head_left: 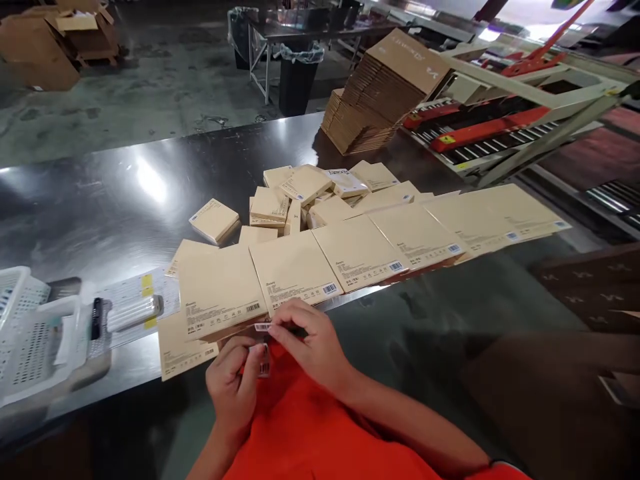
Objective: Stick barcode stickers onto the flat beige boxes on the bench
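Observation:
My left hand [233,380] is closed on a small strip of barcode labels [265,363], which hangs below its thumb in front of the red shirt. Beside it, my right hand [315,343] pinches one small white barcode label [262,327] between thumb and fingertips. Both hands are at the table's front edge, just before a row of flat beige boxes [215,283]. Each box in the row has printed text and a barcode along its near edge. Another beige box [175,343] sticks out from beneath the row's left end.
Behind the row lies a loose heap of beige boxes [305,183], with one separate box [215,220] to its left. White baskets [45,340], a white roll-shaped item [134,312] and printed sheets lie at left. Stacked flattened cartons [380,87] stand at the back, near a roller conveyor [500,127].

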Demonstrator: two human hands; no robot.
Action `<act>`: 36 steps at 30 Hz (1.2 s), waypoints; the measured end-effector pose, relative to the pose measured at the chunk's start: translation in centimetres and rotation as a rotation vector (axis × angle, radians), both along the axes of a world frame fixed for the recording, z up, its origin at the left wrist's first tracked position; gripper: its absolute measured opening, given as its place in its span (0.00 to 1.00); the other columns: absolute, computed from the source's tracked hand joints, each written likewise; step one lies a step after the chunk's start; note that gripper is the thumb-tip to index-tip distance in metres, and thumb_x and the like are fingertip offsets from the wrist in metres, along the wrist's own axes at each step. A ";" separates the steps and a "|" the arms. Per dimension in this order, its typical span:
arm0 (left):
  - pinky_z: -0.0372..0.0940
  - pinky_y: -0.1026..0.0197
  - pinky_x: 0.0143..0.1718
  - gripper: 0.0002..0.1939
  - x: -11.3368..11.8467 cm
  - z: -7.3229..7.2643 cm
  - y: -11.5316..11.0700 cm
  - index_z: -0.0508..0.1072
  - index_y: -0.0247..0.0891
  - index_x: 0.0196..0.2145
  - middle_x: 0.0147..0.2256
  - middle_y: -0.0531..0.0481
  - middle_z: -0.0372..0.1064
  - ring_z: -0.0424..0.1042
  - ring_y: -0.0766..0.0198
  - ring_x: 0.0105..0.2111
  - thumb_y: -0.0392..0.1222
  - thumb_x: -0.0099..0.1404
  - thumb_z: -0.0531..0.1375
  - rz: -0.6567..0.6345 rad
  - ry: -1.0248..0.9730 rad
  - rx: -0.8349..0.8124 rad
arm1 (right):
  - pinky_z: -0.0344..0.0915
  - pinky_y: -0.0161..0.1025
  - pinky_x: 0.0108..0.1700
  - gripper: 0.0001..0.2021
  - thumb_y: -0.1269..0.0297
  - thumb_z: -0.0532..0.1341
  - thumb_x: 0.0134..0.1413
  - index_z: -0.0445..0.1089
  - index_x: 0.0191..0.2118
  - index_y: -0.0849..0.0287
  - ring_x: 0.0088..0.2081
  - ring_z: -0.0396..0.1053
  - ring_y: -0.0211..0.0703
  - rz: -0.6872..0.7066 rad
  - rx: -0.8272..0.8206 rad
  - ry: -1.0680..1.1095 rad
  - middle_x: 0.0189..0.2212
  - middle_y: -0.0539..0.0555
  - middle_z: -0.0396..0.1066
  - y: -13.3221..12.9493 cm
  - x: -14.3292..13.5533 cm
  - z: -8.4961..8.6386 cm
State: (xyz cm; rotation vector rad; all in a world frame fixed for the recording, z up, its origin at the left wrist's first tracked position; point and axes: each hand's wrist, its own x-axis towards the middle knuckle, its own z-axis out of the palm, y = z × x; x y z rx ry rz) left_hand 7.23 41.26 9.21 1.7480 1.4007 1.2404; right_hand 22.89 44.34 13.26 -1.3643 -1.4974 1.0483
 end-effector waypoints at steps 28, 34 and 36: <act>0.68 0.66 0.38 0.09 -2.5 -2.7 1.6 0.72 0.38 0.25 0.40 0.49 0.77 0.77 0.66 0.37 0.34 0.63 0.60 0.133 0.258 0.173 | 0.48 0.47 0.47 0.13 0.56 0.66 0.49 0.68 0.23 0.57 0.42 0.59 0.46 -0.068 0.107 -0.876 0.35 0.52 0.68 3.2 -3.0 -2.1; 0.68 0.66 0.36 0.12 -2.4 -2.6 1.6 0.71 0.38 0.21 0.39 0.48 0.78 0.77 0.65 0.36 0.33 0.63 0.60 0.147 0.282 0.215 | 0.49 0.49 0.44 0.13 0.53 0.65 0.51 0.69 0.26 0.56 0.41 0.59 0.50 -0.048 0.067 -0.986 0.36 0.55 0.68 4.2 -2.7 -2.1; 0.68 0.66 0.34 0.13 -2.4 -2.5 1.6 0.70 0.38 0.21 0.39 0.49 0.78 0.78 0.65 0.35 0.34 0.63 0.60 0.154 0.303 0.224 | 0.51 0.48 0.43 0.09 0.57 0.63 0.53 0.69 0.28 0.56 0.41 0.59 0.49 -0.057 0.060 -0.965 0.36 0.54 0.68 4.2 -2.9 -2.4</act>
